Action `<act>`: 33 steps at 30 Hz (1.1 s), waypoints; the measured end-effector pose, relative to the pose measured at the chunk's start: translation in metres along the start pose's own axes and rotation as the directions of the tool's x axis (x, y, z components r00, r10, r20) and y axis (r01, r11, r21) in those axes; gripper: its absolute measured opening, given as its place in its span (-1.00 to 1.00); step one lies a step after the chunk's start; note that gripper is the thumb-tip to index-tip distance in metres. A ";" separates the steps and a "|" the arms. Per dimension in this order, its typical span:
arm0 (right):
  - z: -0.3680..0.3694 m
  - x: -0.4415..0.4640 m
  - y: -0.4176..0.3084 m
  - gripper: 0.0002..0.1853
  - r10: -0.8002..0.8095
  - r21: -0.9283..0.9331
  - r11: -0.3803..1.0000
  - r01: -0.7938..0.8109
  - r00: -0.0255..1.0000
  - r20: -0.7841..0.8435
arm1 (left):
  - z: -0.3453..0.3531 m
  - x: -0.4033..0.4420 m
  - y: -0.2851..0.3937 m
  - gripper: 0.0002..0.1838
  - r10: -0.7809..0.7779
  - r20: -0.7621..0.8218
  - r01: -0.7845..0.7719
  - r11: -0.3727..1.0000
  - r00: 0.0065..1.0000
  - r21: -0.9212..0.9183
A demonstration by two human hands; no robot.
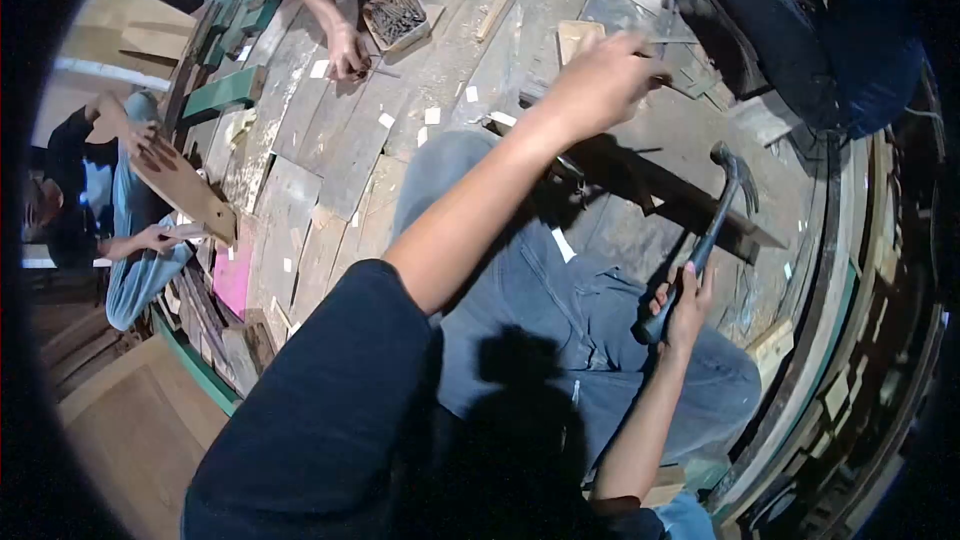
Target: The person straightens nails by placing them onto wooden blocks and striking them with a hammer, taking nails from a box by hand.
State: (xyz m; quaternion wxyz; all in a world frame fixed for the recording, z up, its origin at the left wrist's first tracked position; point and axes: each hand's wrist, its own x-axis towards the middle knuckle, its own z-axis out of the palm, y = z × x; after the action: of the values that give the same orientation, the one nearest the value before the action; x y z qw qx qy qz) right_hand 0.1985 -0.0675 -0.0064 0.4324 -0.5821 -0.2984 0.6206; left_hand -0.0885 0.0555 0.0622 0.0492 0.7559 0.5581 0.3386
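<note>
My right hand (684,308) is wrapped around the handle of a claw hammer (712,230), its metal head raised and pointing away from my lap. My left arm reaches forward across the view, and my left hand (618,82) is smeared by motion, so its fingers do not show clearly. Below that hand, a long dark wooden piece (690,195) lies on the plank floor in front of my bent legs. Near the left fingers sits a small light wood block (578,40), partly hidden by the hand.
A container of nails (397,18) stands on the plank floor (345,155), with a co-worker's hand (347,54) beside it. At left, another person holds a wooden board (180,185). A third person's dark-clothed leg (780,40) is at upper right. Small pale scraps lie scattered about.
</note>
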 end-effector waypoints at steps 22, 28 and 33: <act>0.001 0.002 0.006 -0.44 -0.028 -0.185 0.983 0.014 0.997 -0.073 | -0.045 -0.206 -0.318 -0.70 -0.946 0.124 0.171 -0.074 0.298 -0.982; 0.005 0.003 0.009 -0.65 -0.035 -0.217 0.976 0.012 0.994 -0.101 | -0.034 -0.179 -0.354 -0.27 -0.773 -0.388 0.814 0.574 0.501 -0.092; 0.001 0.005 0.011 -0.45 0.003 -0.198 0.980 -0.020 0.997 -0.083 | -0.038 -0.197 -0.323 -0.42 -0.665 -0.508 0.677 0.709 0.546 -0.200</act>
State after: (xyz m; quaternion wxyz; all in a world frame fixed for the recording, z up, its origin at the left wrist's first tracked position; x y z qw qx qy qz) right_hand 0.1957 -0.0673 -0.0181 0.3804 -0.6490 -0.3374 0.5659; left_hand -0.4008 -0.0087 -0.1451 0.0061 0.3557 0.7966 0.4887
